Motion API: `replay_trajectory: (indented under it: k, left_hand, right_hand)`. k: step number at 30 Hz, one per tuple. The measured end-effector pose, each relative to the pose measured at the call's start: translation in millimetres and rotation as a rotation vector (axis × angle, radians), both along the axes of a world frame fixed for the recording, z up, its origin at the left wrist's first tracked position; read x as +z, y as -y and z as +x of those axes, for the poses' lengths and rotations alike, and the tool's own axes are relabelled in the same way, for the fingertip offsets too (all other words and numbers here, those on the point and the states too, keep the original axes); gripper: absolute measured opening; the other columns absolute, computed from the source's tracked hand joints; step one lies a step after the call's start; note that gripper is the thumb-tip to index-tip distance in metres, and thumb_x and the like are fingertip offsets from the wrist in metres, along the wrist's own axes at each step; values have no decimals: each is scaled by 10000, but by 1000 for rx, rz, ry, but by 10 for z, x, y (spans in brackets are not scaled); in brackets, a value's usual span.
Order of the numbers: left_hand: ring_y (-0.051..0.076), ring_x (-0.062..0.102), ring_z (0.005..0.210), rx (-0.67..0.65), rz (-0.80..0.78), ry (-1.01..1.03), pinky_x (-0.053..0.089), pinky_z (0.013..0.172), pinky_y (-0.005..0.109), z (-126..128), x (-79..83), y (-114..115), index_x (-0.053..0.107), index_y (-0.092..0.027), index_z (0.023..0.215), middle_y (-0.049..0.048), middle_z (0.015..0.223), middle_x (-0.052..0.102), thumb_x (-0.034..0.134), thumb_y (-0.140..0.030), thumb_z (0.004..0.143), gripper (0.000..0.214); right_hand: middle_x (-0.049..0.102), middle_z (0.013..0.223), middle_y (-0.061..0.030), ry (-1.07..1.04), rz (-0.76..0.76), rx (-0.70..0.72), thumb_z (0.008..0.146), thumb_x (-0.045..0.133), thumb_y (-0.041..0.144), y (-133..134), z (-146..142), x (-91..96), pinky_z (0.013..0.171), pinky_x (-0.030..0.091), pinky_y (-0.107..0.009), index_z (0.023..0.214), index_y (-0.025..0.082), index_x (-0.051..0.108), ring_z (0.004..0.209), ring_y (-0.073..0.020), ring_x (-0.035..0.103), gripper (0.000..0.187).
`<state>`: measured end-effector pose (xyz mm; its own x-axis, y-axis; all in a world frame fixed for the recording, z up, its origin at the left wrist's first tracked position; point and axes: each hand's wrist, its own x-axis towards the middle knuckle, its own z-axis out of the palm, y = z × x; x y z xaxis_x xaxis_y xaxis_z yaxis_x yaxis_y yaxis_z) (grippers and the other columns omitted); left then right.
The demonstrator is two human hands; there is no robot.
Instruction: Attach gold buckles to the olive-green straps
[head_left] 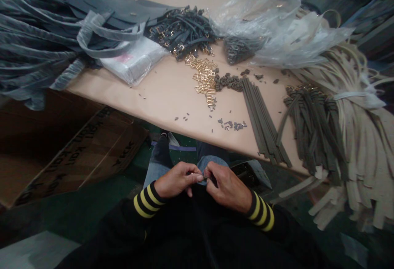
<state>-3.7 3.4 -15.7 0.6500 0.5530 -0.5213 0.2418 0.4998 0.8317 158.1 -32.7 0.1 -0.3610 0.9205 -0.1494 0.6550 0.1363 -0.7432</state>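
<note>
My left hand [177, 180] and my right hand [226, 187] meet in my lap below the table edge, fingers pinched together on a small dark piece [205, 177] between them; I cannot make out what it is. Both wrists show black cuffs with yellow stripes. On the table [160, 92] above lie a scatter of gold buckles [203, 76], a heap of small dark loops [228, 82] and a row of straight dark straps [261, 119]. A pile of dark straps with gold buckles fitted [181, 31] lies farther back.
A clear plastic bag [264, 22] sits at the back right, with cream straps [363, 137] and olive straps [310, 125] hanging over the right edge. Dark grey strips [37, 26] cover the left. An open cardboard box [61, 145] stands on the floor at left.
</note>
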Motion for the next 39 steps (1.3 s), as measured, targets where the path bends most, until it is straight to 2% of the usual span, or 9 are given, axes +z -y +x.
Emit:
replay_trajectory:
  k: [4, 10, 14, 17, 20, 25, 28, 32, 39]
  left_hand:
    - [76, 536, 462, 61, -12, 16, 392, 438, 177, -7, -34, 40, 514, -115, 658, -39, 587, 492, 593, -387, 653, 283]
    - [81, 513, 519, 132, 113, 56, 394, 518, 203, -27, -30, 78, 497, -115, 650, -30, 565, 496, 545, -370, 704, 265]
    - [96, 524, 567, 119, 75, 87, 434, 531, 223, -19, -2, 60, 486, -119, 643, -10, 629, 499, 552, -395, 686, 287]
    - [94, 542, 552, 133, 62, 68, 430, 516, 206, 7, -23, 66, 472, -122, 654, -11, 596, 513, 549, -395, 689, 286]
    - [90, 549, 454, 193, -16, 46, 396, 432, 178, 40, -92, 81, 436, -136, 682, -37, 520, 505, 522, -445, 695, 321]
    - [94, 567, 414, 285, -121, 98, 371, 376, 158, 77, -180, 66, 437, -142, 703, -9, 581, 572, 572, -523, 615, 413]
    - [85, 552, 396, 307, -111, 115, 369, 375, 155, 80, -167, 54, 492, -126, 724, -16, 535, 562, 603, -539, 575, 453]
    - [81, 551, 417, 313, -72, 118, 389, 407, 164, 68, -173, 29, 553, -104, 711, -3, 527, 573, 615, -533, 572, 455]
    - [78, 529, 414, 332, -54, 59, 390, 435, 172, 80, -331, -83, 547, -112, 680, 31, 493, 623, 644, -536, 530, 460]
  right_hand:
    - [432, 602, 18, 27, 32, 0, 641, 413, 64, 2, -9, 19, 526, 298, -224, 682, 179, 407, 541, -111, 401, 122]
    - [436, 598, 39, -51, -130, 109, 698, 449, 111, -87, 146, 35, 503, 310, -204, 784, 177, 444, 520, -95, 406, 108]
    - [501, 664, 12, -102, -201, 135, 739, 473, 175, -143, 192, 48, 566, 356, -213, 793, 167, 480, 607, -110, 466, 55]
    - [504, 603, 19, -128, -269, 98, 787, 428, 209, -174, 139, 74, 530, 354, -207, 732, 164, 483, 545, -100, 468, 90]
    - [507, 583, 28, -167, -235, 24, 783, 430, 180, -193, 84, 64, 521, 354, -197, 721, 167, 457, 519, -91, 466, 69]
    - [513, 602, 27, -57, -154, 33, 741, 480, 173, -232, 77, -24, 541, 331, -196, 726, 165, 477, 568, -97, 460, 18]
    - [518, 631, 16, -27, -165, 20, 721, 476, 151, -258, 84, -14, 572, 338, -199, 724, 158, 472, 600, -102, 468, 9]
    - [518, 607, 18, -104, -257, 22, 708, 456, 138, -310, 89, 43, 545, 345, -182, 702, 154, 462, 562, -92, 467, 18]
    - [539, 611, 17, 30, -174, 64, 665, 503, 151, -447, 110, 32, 517, 334, -178, 720, 152, 534, 550, -92, 463, 63]
